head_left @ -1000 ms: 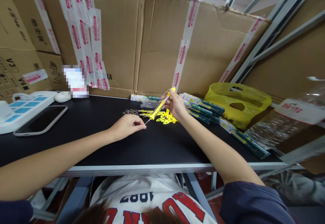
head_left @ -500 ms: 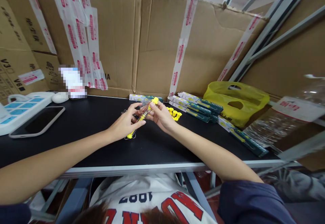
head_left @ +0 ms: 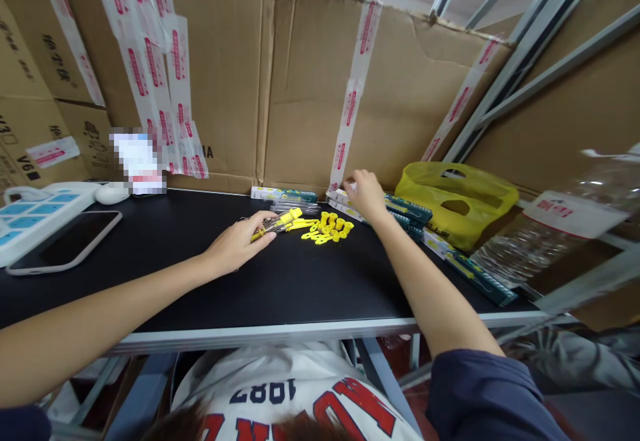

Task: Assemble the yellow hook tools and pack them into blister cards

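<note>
In the head view, the person's left hand [head_left: 237, 244] holds a slim yellow tool [head_left: 291, 215] near small yellow parts [head_left: 330, 229] on the black table [head_left: 300, 288]; the right hand [head_left: 369, 194] reaches over stacked boxes [head_left: 411, 210], its grip impossible to tell.

Left hand [head_left: 243, 241] and right hand [head_left: 369, 196] stand well apart
Left forearm [head_left: 135, 301] slants inward, thumb and fingers curled in a grip; right forearm [head_left: 425, 278] stretches farther forward, fingers bent.
</note>
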`<state>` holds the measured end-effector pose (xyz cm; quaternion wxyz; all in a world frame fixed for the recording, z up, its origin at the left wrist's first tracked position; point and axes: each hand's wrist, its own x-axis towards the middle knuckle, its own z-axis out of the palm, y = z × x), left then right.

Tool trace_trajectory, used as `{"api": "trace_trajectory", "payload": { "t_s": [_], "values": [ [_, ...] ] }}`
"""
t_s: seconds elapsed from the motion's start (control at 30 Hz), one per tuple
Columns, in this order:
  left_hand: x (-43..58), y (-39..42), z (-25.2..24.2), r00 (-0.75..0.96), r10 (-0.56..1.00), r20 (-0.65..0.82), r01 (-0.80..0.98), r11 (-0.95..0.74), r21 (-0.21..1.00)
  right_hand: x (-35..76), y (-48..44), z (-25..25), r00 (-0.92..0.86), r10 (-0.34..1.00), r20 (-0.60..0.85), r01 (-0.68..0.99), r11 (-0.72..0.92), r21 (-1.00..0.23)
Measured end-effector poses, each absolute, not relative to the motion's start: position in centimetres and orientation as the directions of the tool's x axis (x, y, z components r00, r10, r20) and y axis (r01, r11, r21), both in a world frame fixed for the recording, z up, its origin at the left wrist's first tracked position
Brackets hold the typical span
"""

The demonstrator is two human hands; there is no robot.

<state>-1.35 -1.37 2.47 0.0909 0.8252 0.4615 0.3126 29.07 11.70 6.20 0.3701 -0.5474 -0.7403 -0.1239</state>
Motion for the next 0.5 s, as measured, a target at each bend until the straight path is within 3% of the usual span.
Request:
{"api": "trace_trajectory", "payload": {
  "t_s": [0.07,0.17,0.5],
  "values": [
    [-1.5,-1.3,2.6,0.373,0.831,0.413,0.724,-0.539,0.431,32.3,13.0,6.2,-0.017,0.773,0.634,0.990,0.101,-0.096],
    [-1.6,-1.2,2.6,0.377,0.833,0.406,0.734,-0.535,0.417,35.3,14.0,5.4,0.063,0.836,0.545,0.997,-0.081,0.009],
    [-2.1,-0.7,2.9,0.381,0.754,0.535,0.699,-0.614,0.368,36.9,14.7,4.0,0.110,0.832,0.543,0.987,-0.155,0.037]
  ]
}}
